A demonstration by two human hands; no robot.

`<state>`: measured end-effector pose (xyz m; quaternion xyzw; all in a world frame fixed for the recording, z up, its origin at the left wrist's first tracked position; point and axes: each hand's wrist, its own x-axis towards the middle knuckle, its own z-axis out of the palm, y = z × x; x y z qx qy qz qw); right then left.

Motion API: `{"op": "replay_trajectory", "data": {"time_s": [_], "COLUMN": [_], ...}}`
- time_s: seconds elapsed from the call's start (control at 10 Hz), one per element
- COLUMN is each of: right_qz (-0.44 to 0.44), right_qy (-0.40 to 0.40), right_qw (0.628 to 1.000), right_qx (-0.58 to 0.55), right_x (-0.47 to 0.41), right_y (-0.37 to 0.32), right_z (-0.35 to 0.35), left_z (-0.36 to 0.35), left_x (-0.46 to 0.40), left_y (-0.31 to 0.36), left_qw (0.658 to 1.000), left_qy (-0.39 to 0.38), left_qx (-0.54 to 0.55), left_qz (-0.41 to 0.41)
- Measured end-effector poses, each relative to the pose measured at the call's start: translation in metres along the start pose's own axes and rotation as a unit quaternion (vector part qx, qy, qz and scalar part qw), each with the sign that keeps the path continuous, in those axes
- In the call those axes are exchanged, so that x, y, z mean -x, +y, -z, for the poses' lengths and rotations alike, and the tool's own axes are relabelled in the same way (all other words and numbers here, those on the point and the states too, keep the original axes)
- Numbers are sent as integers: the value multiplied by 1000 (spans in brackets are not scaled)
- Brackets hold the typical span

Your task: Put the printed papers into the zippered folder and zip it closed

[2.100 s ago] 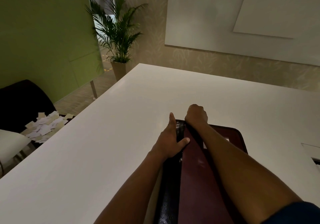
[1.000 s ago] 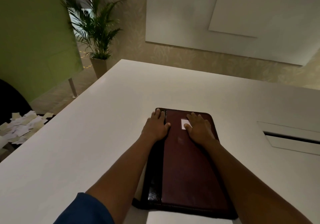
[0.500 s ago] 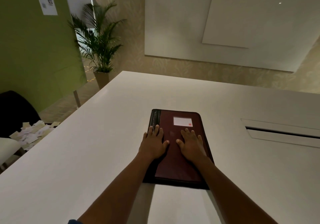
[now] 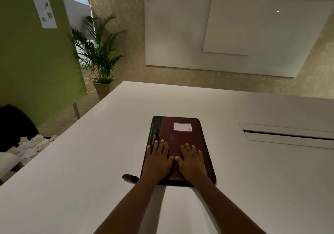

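- While lying closed at frame centre on the white worktop, the maroon folder bears both hands.
- Left hand and right hand: fingers straight, flat on its lower cover.
- White label near its top edge.

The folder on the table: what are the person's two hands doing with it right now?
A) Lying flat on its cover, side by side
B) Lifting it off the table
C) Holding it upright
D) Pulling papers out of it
A: the left hand and right hand lie flat, fingers straight, on the closed folder, which rests on the table.
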<state>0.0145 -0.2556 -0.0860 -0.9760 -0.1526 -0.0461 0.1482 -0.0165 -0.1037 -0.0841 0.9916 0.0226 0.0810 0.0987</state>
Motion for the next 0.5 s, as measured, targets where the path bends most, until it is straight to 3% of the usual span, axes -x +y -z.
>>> {"op": "replay_trajectory", "data": {"time_s": [0.3, 0.5], "right_qz": [-20, -9], "right_qy": [10, 113], "right_qw": [998, 992], "right_qx": [-59, -60], "right_x": [2, -23], "right_y": [-4, -8], "right_z": [17, 62], "left_z": [13, 61], "left_x": [-2, -34], "left_y": [3, 9], "left_qw": [1000, 993], "left_qy": [11, 107], "left_qx": [26, 30], "left_qz": [-7, -43]}}
